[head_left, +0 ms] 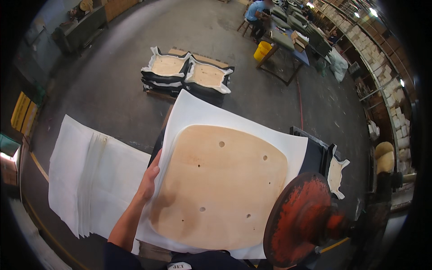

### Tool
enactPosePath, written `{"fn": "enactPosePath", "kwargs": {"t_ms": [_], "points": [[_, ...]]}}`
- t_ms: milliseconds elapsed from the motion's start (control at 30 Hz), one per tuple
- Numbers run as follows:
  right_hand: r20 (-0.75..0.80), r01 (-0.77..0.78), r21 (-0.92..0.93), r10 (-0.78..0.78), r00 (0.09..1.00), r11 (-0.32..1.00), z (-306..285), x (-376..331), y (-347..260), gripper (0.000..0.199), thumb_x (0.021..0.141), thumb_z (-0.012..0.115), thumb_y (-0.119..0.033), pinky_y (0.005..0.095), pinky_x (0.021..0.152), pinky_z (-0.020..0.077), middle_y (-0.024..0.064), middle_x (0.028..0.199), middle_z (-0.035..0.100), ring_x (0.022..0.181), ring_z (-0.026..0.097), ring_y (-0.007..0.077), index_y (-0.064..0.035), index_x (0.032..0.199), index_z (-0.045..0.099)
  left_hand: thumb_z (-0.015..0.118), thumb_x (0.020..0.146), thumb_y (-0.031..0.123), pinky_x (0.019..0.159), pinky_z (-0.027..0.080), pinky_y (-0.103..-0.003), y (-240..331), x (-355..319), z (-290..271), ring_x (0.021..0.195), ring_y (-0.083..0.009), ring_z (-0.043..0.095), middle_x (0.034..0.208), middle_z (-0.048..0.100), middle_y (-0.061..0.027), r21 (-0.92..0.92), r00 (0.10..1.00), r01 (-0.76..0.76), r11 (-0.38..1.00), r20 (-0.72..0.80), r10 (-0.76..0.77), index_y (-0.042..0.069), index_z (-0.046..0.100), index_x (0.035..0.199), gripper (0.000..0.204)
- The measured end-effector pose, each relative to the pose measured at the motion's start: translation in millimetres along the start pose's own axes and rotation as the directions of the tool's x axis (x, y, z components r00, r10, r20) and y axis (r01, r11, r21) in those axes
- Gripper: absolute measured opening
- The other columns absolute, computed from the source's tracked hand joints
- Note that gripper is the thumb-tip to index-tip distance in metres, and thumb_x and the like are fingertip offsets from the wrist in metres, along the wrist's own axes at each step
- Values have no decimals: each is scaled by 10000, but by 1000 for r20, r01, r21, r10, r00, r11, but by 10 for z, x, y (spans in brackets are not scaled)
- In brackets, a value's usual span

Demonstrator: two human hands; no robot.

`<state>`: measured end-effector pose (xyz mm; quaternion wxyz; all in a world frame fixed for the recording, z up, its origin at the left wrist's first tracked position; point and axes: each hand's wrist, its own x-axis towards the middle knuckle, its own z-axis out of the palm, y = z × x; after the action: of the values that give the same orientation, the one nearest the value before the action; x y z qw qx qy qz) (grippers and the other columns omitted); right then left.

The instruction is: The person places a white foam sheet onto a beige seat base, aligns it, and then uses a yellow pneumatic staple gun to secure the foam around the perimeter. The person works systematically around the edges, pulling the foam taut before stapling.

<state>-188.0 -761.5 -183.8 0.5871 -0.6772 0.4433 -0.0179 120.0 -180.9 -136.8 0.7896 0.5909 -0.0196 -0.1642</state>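
My left hand point(148, 182) comes up from the lower edge, its fingers point(154, 173) curled over the left edge of a white foam sheet point(198, 112), gripping it. My right hand is out of sight; it may be under the sheet or behind the red disc, so I cannot tell what it is doing.

On the foam lies a rounded plywood seat panel point(216, 184), pale brown, with several small drilled holes. The foam shows as a white border all round the panel, widest at the far side. Foam and panel sit in front of my chest, above what looks like a dark work surface point(315, 157) showing at the right.

At the lower right, a round red disc point(301, 216), worn and rusty, stands close to the panel's corner; it looks like part of a machine.

To my left, a stack of white foam sheets point(90, 175) lies spread on a low surface. Farther off on the grey floor point(112, 90), finished upholstered seats point(186, 74) are piled face down on a pallet. Another person point(256, 13) works at a long counter point(288, 42) in the distance beside a yellow bin point(262, 50).

I judge the step in hand to be squaring the wood panel on its foam. The next move calls for an even border and a steady hold so the panel does not slide.
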Motion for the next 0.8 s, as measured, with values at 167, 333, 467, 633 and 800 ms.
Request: {"fn": "enactPosePath", "kwargs": {"t_ms": [167, 333, 467, 633, 800], "points": [[-29, -52, -27, 51, 998, 998, -83, -147, 83, 663, 916, 657, -32, 384, 1078, 488, 138, 1454, 542, 1276, 582, 253, -41, 1528, 402, 501, 1007, 306, 1215, 271, -359, -205, -3, -38, 1496, -254, 356, 1613, 398, -174, 201, 992, 18, 979, -124, 7, -3, 301, 1606, 703], [-58, -88, -39, 85, 995, 995, -231, -302, 213, 663, 915, 657, -27, 384, 1075, 489, 140, 1448, 546, 1271, 584, 252, -34, 1527, 402, 574, 1013, 263, 1018, 479, -361, -102, 99, -101, 1181, -269, 624, 1304, 674, -206, 809, 973, 185, 557, -229, 9, -15, 497, 1490, 558], [-75, -90, -77, 84, 994, 993, -349, -259, 95, 664, 914, 658, -22, 384, 1072, 489, 143, 1443, 550, 1266, 586, 251, -29, 1526, 402, 613, 1004, 319, 964, 501, -373, -138, 552, -277, 1062, -278, 661, 1224, 702, -195, 571, 940, 137, 810, -332, 75, -24, 543, 1441, 560], [-57, -44, -119, 37, 998, 992, -291, 13, -86, 664, 912, 659, -17, 384, 1069, 490, 145, 1437, 554, 1260, 588, 250, -23, 1525, 402, 624, 990, 351, 971, 501, -380, -118, 1338, -352, 1104, -281, 667, 1243, 696, -198, 523, 926, 207, 827, -378, 7, -31, 562, 1414, 574], [-9, 34, -189, -36, 999, 981, -57, 440, -444, 665, 911, 659, -11, 384, 1066, 490, 148, 1430, 559, 1255, 591, 249, -17, 1525, 403, 631, 988, 309, 922, 507, -354, -64, 1557, -242, 1064, -219, 648, 1194, 695, -158, 505, 920, 328, 799, -361, -149, -66, 652, 1221, 442]]}}
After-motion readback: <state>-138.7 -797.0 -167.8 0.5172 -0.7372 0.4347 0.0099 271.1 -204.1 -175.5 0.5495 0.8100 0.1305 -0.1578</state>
